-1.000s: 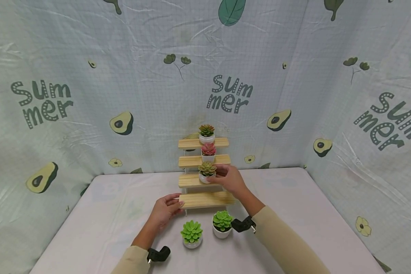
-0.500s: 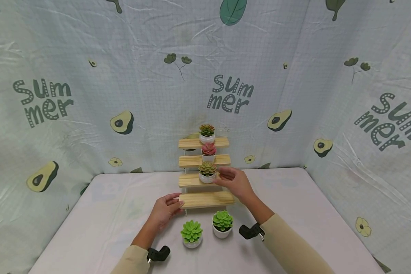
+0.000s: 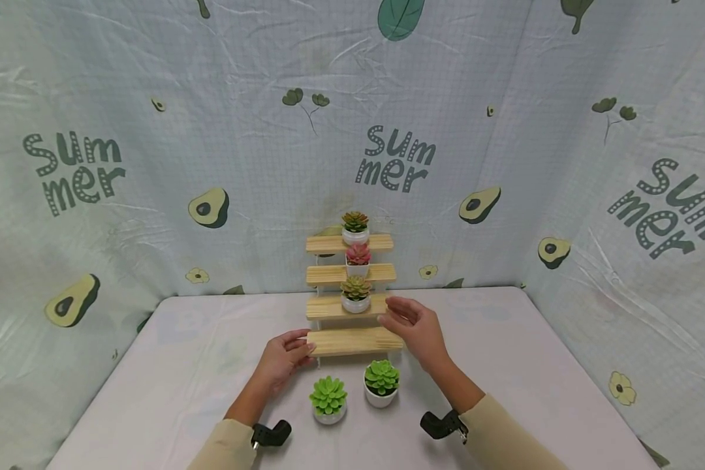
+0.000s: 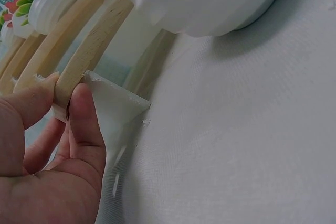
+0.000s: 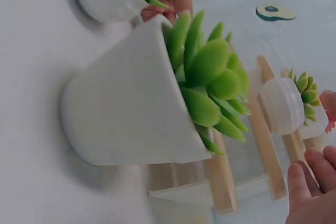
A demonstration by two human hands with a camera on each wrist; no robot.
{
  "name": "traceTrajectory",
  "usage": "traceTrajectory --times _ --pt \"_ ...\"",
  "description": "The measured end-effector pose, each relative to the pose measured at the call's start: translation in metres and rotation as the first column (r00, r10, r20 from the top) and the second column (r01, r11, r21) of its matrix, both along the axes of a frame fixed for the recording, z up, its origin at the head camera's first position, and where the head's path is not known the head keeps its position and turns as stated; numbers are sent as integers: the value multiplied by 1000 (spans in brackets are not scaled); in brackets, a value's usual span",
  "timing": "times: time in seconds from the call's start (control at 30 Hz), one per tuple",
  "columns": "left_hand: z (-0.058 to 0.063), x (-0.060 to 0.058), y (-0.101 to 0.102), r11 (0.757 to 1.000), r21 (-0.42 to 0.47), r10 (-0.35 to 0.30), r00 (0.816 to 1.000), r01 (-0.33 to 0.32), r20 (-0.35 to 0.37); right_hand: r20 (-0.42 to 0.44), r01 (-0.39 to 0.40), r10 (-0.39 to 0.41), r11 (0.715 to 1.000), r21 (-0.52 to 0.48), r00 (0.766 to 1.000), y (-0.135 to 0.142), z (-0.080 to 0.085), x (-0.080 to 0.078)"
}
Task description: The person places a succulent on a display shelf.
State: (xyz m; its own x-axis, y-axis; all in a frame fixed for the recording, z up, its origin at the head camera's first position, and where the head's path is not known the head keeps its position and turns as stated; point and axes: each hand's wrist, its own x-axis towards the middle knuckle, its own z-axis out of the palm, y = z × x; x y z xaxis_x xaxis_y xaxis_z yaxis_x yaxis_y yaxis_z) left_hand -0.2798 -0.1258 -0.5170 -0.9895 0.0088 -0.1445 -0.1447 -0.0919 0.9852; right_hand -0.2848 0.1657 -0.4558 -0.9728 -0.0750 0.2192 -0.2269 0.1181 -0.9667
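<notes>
The stand (image 3: 329,308) is on the bench (image 3: 493,365), a plant (image 3: 356,303) on each of the top three steps (image 3: 326,276). The left hand (image 3: 282,360) pinches the bottom step's (image 3: 355,342) left end; the right hand (image 3: 420,331), loosely bent and empty, is beside the right side. Two green plants (image 3: 328,395) stand in front.
</notes>
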Motion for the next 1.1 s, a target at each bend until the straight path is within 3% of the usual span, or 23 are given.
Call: traceTrajectory --times 0.17,0.4,0.73,1.1 --pt "1 0 0 1000 -7 -1 1000 1 -3 -35 -19 20 999 27 999 1 -3 15" --pt "3 -1 0 1000 4 0 1000 0 -8 -106 -158 168 982 100 980 6 -16 34" --pt "3 1 0 1000 2 -13 1000 13 -18 -14 -239 242 965 110 970 10 -39 56" --pt "0 1 -1 1000 14 -5 1000 5 -12 78 -260 253 961 97 964 7 -58 61"
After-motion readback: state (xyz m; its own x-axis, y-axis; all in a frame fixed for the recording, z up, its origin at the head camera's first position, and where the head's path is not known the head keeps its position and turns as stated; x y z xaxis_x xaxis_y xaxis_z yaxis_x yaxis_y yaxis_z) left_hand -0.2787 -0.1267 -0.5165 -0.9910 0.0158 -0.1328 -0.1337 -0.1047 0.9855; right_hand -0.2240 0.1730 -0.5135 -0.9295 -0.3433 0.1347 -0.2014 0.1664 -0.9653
